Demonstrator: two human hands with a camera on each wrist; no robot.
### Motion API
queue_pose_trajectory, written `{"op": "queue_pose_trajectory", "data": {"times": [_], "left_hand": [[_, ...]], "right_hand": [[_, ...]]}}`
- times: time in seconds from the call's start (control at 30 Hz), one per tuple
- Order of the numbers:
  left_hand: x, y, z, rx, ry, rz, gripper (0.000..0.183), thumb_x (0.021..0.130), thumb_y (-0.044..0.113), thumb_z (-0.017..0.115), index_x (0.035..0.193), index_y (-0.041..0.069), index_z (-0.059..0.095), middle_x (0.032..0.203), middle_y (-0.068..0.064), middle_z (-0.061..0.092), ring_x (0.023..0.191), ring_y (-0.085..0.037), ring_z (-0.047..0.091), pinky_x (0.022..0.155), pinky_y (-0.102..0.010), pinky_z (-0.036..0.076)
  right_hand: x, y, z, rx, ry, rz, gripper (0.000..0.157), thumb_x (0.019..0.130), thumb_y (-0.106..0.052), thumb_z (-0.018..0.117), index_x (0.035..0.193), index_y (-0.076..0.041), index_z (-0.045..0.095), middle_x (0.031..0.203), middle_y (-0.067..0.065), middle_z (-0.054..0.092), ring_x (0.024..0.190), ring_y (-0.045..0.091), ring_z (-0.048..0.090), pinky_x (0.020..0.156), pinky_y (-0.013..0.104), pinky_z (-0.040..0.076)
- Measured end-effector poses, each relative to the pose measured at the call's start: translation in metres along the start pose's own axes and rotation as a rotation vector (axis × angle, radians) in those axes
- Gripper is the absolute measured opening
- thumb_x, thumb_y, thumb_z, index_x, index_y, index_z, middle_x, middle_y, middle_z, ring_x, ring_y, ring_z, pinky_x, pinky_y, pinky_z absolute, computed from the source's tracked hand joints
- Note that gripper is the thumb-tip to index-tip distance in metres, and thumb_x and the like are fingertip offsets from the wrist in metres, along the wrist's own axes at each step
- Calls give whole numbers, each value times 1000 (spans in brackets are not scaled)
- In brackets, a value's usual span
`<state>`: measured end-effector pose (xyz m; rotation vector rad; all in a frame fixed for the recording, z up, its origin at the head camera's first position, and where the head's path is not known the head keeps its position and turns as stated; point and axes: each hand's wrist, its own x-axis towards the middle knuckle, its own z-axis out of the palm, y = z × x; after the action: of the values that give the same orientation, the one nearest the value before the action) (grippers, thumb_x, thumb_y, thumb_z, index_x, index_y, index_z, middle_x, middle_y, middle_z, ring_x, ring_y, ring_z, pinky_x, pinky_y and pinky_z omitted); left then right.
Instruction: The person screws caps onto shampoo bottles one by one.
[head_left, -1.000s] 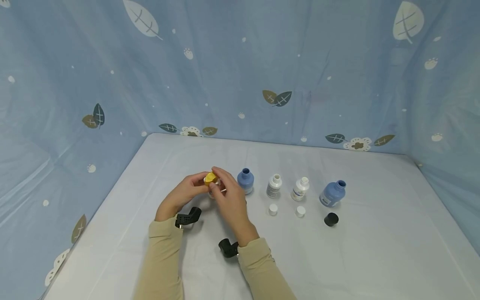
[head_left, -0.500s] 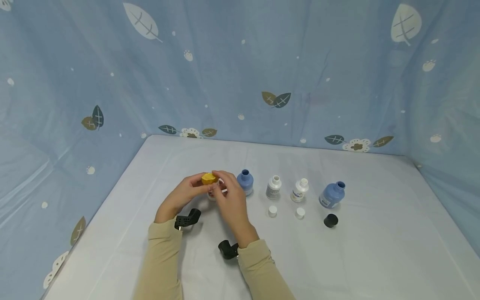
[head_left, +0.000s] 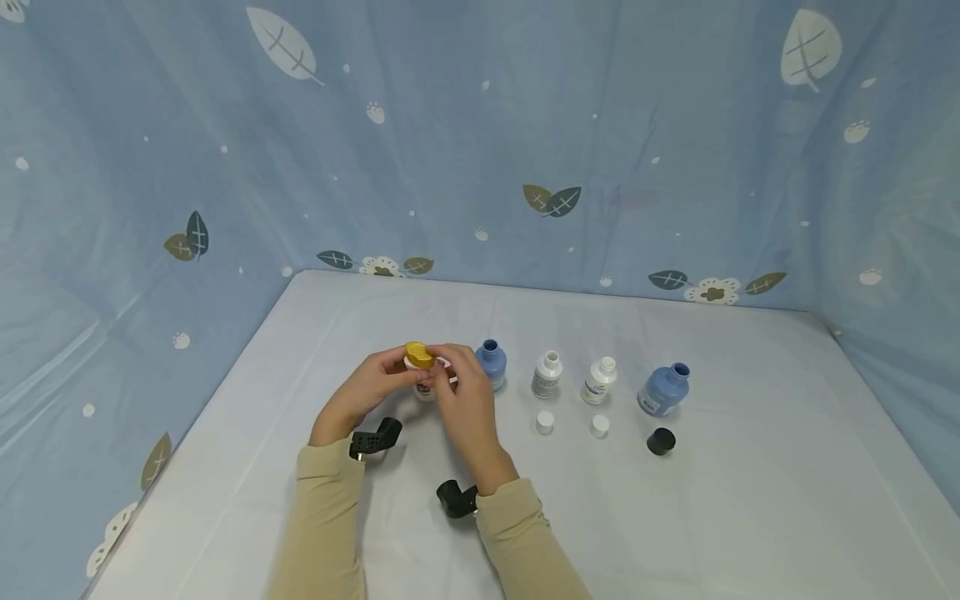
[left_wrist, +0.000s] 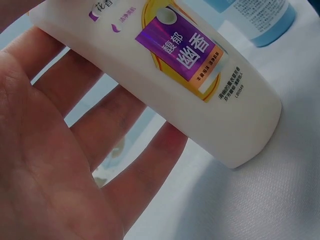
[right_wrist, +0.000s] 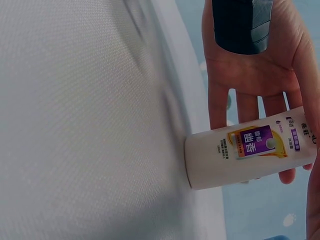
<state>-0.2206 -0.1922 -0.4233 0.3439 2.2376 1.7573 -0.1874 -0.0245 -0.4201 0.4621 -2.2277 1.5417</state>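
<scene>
Both hands work on a white body wash bottle (head_left: 425, 392) with a purple and gold label. My left hand (head_left: 369, 385) grips its upper part from the left. In the left wrist view, the fingers of the left hand (left_wrist: 65, 135) stretch behind the slanted bottle (left_wrist: 165, 75). At the top is a yellow cap (head_left: 419, 355), whose right edge the thumb and forefinger of my right hand (head_left: 467, 404) pinch. The right wrist view shows the bottle (right_wrist: 250, 150) in front of the left hand's fingers, its base close over the white cloth; the cap is out of frame there.
Right of the hands stand a blue bottle (head_left: 491, 365), two white bottles and another blue bottle (head_left: 664, 390), all uncapped. Two white caps (head_left: 545, 422) and a black cap (head_left: 662, 441) lie in front. Patterned blue cloth (head_left: 450, 125) hangs behind the table.
The yellow cap has changed its tilt, and its top face shows more now. The right fingertips have shifted slightly at its edge. The left hand stays on the body wash bottle.
</scene>
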Motion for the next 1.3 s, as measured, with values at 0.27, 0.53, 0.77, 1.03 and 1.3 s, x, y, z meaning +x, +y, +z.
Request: {"op": "queue_pose_trajectory", "data": {"times": [0.27,0.53,0.77,1.03,1.3], "left_hand": [[3,-8,-2,28,11,23,43,80,32,66,118,14,56,96,-9,59,87,-25,51,82,-39,36],[0,-2,-2,23,11,25,39,84,21,62,121,10,54,95,-7,57,85,-24,49,81,-43,37],[-9,18,3,20,-15,64,32,85,16,61,115,5,56,100,-6,58,89,-19,51,83,-40,39],[-2,7,1,4,-27,67,31,85,17,61,115,7,56,106,-6,57,95,-20,51,85,-37,38],[3,-7,-2,-6,-19,56,39,84,22,63,120,11,54,113,-7,56,101,-21,52,88,-39,38]], "right_hand": [[-1,1,1,50,5,-1,22,88,-9,55,107,-18,62,104,-7,53,75,7,54,59,19,47],[0,0,2,27,-1,-27,20,86,-12,59,106,-17,63,100,-6,54,75,7,54,60,19,47],[-2,-1,4,23,-11,-24,20,86,-14,60,105,-17,63,96,-7,55,75,6,54,60,20,46],[-2,-1,2,15,-39,-10,23,87,-19,58,110,-18,61,94,-8,56,76,5,54,61,20,46],[-1,-3,2,15,-47,16,34,88,-21,57,122,-21,55,90,-8,55,78,5,54,63,21,46]]}}
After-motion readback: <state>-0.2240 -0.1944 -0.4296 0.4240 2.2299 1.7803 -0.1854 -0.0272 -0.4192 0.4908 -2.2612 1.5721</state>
